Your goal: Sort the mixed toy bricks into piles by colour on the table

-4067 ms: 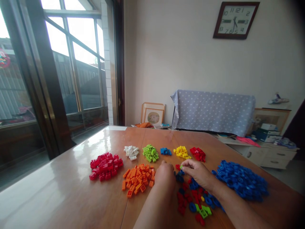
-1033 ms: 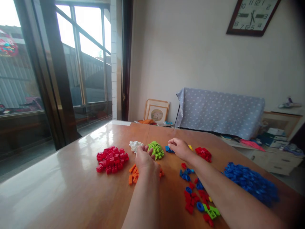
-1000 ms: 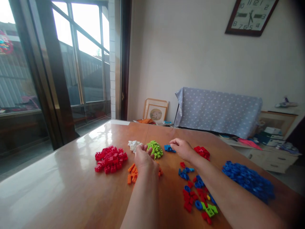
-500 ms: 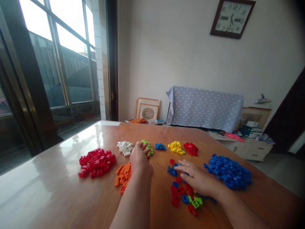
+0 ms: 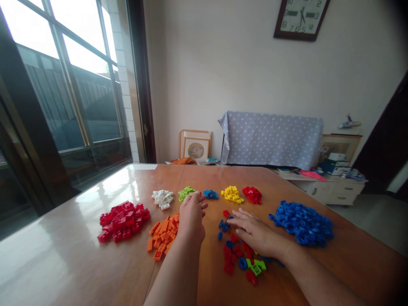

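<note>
My left hand (image 5: 192, 216) is above the table just in front of the lime green bricks (image 5: 186, 193), its fingers apart and pointing right. Nothing shows in it, though its palm is partly hidden. Beneath and left of that forearm lies a heap of orange bricks (image 5: 164, 233). My right hand (image 5: 253, 229) hovers low over a mixed scatter of red, blue and green pieces, fingers stretched out and holding nothing visible. Among these are red bricks (image 5: 228, 257), a blue ring-shaped piece (image 5: 242, 263) and lime green bricks (image 5: 256, 267). The hand covers part of the scatter.
Sorted piles stand around: crimson bricks (image 5: 124, 221), white bricks (image 5: 162, 198), small blue bricks (image 5: 211, 194), yellow bricks (image 5: 232, 194), red bricks (image 5: 252, 195) and a large blue heap (image 5: 302, 223). They rest on a glossy wooden table (image 5: 73, 259).
My left hand has moved right from the lime green pile, which now shows more fully. My right hand remains over the mixed pieces. The view has shifted slightly.
</note>
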### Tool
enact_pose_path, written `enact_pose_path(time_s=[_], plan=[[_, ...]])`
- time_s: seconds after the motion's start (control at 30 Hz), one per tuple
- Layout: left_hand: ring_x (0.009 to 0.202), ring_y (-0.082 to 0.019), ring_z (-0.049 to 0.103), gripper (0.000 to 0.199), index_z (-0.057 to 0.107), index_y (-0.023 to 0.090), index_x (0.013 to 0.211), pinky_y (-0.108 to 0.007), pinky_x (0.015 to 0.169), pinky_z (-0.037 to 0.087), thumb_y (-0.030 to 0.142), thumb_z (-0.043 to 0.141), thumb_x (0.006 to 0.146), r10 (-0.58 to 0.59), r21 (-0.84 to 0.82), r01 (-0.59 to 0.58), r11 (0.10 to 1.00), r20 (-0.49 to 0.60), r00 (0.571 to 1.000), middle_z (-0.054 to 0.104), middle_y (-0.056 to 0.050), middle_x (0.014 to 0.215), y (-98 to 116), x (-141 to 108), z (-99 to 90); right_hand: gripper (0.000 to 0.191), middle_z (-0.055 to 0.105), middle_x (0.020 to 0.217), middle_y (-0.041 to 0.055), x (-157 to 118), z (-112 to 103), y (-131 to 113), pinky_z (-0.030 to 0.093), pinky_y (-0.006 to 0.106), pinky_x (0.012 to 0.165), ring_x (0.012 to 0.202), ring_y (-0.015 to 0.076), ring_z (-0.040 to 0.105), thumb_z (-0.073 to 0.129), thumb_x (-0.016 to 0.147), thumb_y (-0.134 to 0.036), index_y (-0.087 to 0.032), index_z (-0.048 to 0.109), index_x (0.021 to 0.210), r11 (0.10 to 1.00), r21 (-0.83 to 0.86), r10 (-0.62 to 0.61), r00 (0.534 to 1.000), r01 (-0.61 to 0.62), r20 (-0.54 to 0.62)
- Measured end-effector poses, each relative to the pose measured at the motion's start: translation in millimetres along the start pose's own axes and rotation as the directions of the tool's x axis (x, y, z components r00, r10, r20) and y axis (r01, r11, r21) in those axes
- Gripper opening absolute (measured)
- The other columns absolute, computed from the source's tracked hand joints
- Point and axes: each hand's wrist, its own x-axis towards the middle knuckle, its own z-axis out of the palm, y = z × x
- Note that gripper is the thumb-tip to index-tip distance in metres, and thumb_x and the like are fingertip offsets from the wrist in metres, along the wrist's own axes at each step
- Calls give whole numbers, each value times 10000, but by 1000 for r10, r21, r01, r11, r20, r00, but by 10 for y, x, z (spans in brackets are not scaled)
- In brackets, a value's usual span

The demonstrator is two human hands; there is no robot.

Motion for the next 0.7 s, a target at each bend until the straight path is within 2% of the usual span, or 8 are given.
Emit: enact_pose_path(time_s=[0.13, 0.27, 0.47, 0.6, 0.7], plan=[[635, -112, 589, 294, 648, 177, 958, -234, 568, 357, 370, 648, 737, 13, 81, -16, 997, 38, 999, 714, -85, 966, -29, -42, 9, 297, 535, 1443, 67, -7, 3, 8, 298, 477, 1156, 1401, 267, 395, 516, 846, -172, -249, 739, 1026, 1000, -4, -31, 997, 31, -77], [629, -123, 571, 227, 653, 165, 898, -233, 566, 349, 326, 649, 738, 36, 172, -52, 984, 90, 995, 703, -84, 904, -46, -88, 26, 338, 650, 1267, 81, 9, -18, 36, 356, 431, 1111, 1283, 255, 510, 526, 799, -120, -230, 721, 1053, 998, -24, -66, 988, 63, -137], [599, -135, 528, 85, 648, 169, 765, -243, 607, 358, 140, 672, 689, 20, 246, -78, 966, 229, 973, 647, -46, 735, -138, -111, 51, 246, 695, 1112, 61, 18, -63, -46, 433, 369, 990, 1081, 229, 597, 522, 825, -126, -234, 720, 924, 995, 30, -89, 971, 98, -223], [608, -146, 486, 195, 645, 187, 652, -236, 611, 315, -2, 629, 607, 77, 410, -219, 885, 334, 940, 596, -21, 659, -300, -62, 3, 239, 705, 1046, 49, 8, -83, -63, 449, 347, 938, 1018, 221, 609, 513, 830, -121, -238, 709, 904, 993, 51, -90, 964, 106, -251], [590, -154, 454, 249, 654, 210, 603, -235, 598, 284, -31, 625, 548, 112, 539, -350, 766, 425, 898, 566, -4, 605, -410, -42, -53, 250, 707, 981, 41, 1, -120, -25, 455, 327, 898, 981, 214, 614, 508, 833, -122, -238, 710, 924, 997, 46, -53, 967, 66, -249]])
